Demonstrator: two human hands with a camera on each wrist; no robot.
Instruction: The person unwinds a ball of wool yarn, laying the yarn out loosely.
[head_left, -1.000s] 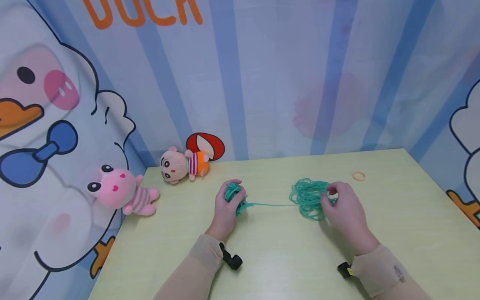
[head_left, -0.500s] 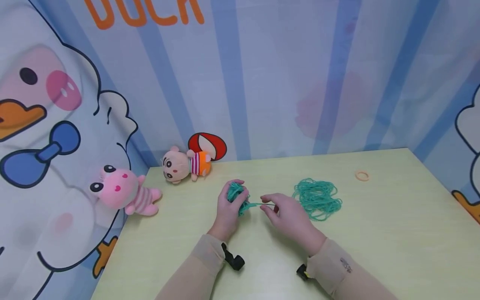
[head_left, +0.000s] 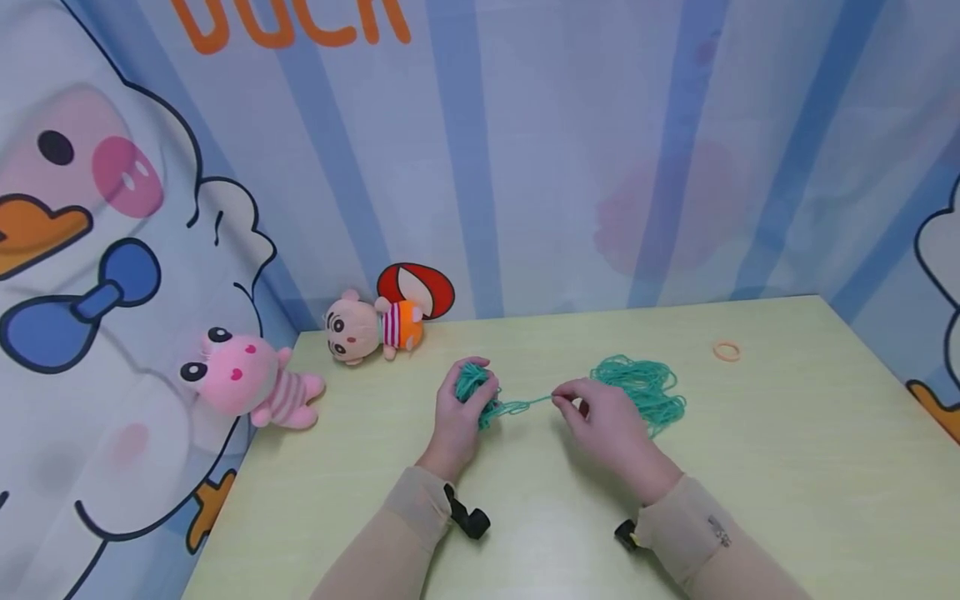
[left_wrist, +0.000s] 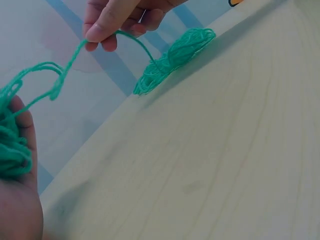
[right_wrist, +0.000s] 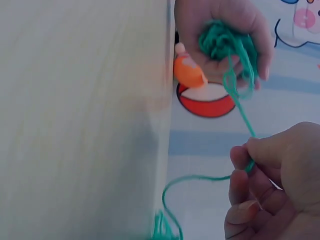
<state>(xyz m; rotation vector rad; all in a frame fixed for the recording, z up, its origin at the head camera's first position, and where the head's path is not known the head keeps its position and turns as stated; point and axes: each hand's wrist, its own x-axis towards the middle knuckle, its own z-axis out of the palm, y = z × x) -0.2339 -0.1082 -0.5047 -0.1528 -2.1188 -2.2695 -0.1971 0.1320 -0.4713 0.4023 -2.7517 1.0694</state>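
Note:
My left hand (head_left: pixel 456 421) grips a bundle of green yarn (head_left: pixel 471 382), its fingers and thumb curled round it. From that bundle a loose loop and a strand (left_wrist: pixel 75 57) run across to my right hand (head_left: pixel 611 429). Thumb and forefinger of the right hand pinch the strand, as the right wrist view shows closely. Past the pinch the strand (right_wrist: pixel 200 177) slackens and leads down to a looser heap of green yarn (head_left: pixel 652 392) on the table, just beyond the right hand. Part of the heap is hidden behind that hand.
A pink plush toy (head_left: pixel 251 379) lies at the table's left edge. Farther back lies a plush doll (head_left: pixel 375 327) in orange and stripes. An orange ring (head_left: pixel 726 351) sits at the back right of the pale table (head_left: pixel 525 517). A printed cloth (head_left: pixel 540 167) hangs behind.
My right hand went from the yarn heap leftward towards the left hand, then drew back slightly right, pinching the strand. A loop now hangs out of the left-hand bundle. The left hand stays put.

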